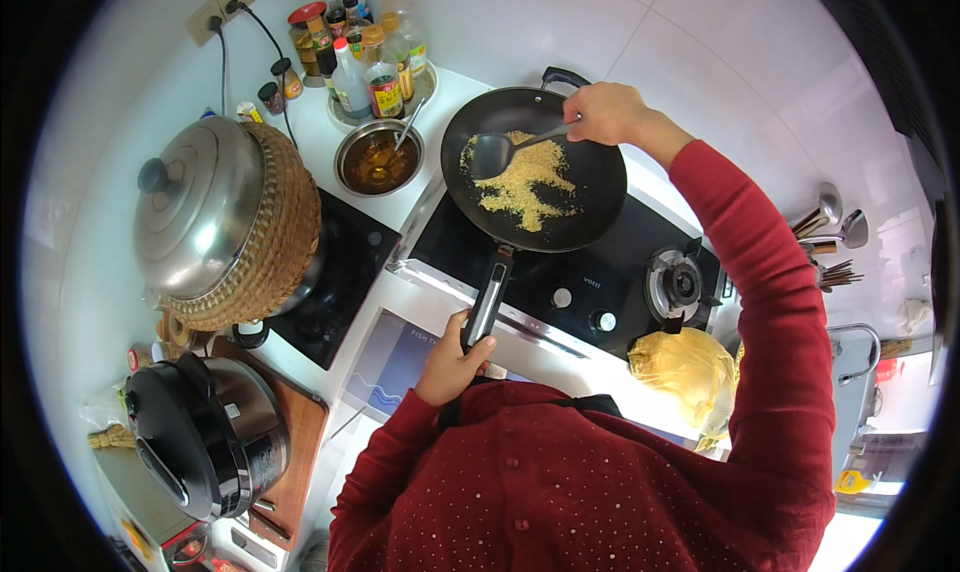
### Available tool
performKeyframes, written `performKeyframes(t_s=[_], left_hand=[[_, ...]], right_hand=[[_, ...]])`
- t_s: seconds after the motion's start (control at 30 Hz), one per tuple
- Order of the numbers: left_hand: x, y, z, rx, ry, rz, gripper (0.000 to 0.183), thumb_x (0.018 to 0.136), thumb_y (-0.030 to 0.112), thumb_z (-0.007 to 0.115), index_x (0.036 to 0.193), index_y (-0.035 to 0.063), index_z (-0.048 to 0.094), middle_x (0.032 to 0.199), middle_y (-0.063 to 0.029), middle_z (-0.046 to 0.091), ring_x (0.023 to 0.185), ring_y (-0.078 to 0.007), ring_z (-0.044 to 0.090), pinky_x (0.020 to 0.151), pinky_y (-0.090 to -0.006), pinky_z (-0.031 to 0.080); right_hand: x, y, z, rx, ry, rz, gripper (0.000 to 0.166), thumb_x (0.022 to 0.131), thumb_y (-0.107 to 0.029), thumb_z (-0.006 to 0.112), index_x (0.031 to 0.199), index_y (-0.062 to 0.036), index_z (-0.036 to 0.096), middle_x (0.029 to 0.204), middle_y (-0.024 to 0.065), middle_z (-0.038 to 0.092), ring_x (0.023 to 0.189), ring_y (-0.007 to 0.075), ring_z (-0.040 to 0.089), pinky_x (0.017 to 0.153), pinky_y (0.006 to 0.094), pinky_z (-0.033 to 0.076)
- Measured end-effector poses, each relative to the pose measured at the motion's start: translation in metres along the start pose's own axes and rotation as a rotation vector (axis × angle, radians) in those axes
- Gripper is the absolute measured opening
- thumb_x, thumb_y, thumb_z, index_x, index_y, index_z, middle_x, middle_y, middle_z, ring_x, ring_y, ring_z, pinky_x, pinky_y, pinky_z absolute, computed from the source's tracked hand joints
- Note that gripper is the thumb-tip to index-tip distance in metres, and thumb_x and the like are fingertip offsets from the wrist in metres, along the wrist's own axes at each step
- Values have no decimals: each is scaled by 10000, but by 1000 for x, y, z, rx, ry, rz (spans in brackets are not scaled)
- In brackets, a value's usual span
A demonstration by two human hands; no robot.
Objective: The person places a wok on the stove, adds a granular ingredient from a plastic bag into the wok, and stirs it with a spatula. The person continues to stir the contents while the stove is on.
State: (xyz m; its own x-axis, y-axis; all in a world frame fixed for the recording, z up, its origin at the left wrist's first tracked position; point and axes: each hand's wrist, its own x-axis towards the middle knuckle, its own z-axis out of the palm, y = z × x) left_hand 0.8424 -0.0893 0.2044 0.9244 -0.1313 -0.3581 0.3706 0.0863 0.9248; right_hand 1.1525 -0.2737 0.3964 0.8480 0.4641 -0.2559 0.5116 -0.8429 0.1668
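A dark wok [592, 189] sits over the left side of the black gas hob [540, 275]. My left hand [454, 358] grips its long black handle [487, 302] near the end. My right hand [611, 114] holds a dark spatula [493, 156] above the wok's far right rim, with the spatula's blade low over the left part of the pan. Yellowish crumbly food [529, 178], finely minced, lies spread across the wok's bottom. Left of the wok stands a metal bowl [346, 185] of brown-orange liquid with a spoon [409, 125] in it.
Bottles [385, 84] crowd a round tray behind the bowl. A lidded steamer [202, 204] with a woven ring stands at left, a black electric cooker [202, 437] nearer on a wooden board [300, 422]. At right are the bare burner [681, 283], a yellow plastic bag [686, 373] and hanging utensils [829, 204].
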Motion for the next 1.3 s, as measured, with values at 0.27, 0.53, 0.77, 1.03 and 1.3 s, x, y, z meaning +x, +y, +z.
performKeyframes(t_s=[0.27, 0.53, 0.77, 1.03, 1.3], left_hand=[[0, -9, 2, 252, 97, 135, 395, 939, 184, 591, 1250, -6, 439, 774, -49, 590, 608, -100, 568, 552, -256, 468], [-1, -2, 1, 299, 84, 65, 456, 917, 297, 605, 1228, -3, 461, 937, -208, 646, 867, -352, 654, 758, -393, 500], [-1, -9, 1, 282, 102, 78, 445, 917, 291, 609, 1221, 1, 464, 950, -196, 642, 867, -332, 648, 765, -383, 497], [-2, -3, 1, 297, 89, 78, 433, 918, 284, 608, 1216, 3, 468, 916, -194, 645, 845, -357, 649, 753, -392, 498], [0, -9, 0, 312, 95, 95, 435, 920, 305, 604, 1201, -1, 474, 919, -190, 640, 843, -348, 645, 753, -391, 495]], right_hand=[[-12, 95, -18, -161, 50, 100, 278, 665, -232, 756, 935, -176, 718, 892, 31, 703, 911, 252, 664, 730, 400, 516], [16, 82, 0, -115, 43, 17, 268, 677, -231, 763, 935, -170, 723, 910, 73, 692, 915, 290, 644, 743, 406, 506], [-4, 23, -30, -3, 31, -202, 274, 725, -242, 740, 986, -163, 725, 902, 89, 698, 893, 296, 649, 757, 401, 497], [-12, 44, -5, -60, -45, -171, 314, 708, -244, 747, 1012, -171, 717, 995, 74, 685, 987, 276, 639, 802, 420, 504], [-14, 84, -9, -326, 35, 71, 180, 763, -212, 728, 919, -125, 706, 895, 90, 695, 896, 304, 652, 752, 418, 518]])
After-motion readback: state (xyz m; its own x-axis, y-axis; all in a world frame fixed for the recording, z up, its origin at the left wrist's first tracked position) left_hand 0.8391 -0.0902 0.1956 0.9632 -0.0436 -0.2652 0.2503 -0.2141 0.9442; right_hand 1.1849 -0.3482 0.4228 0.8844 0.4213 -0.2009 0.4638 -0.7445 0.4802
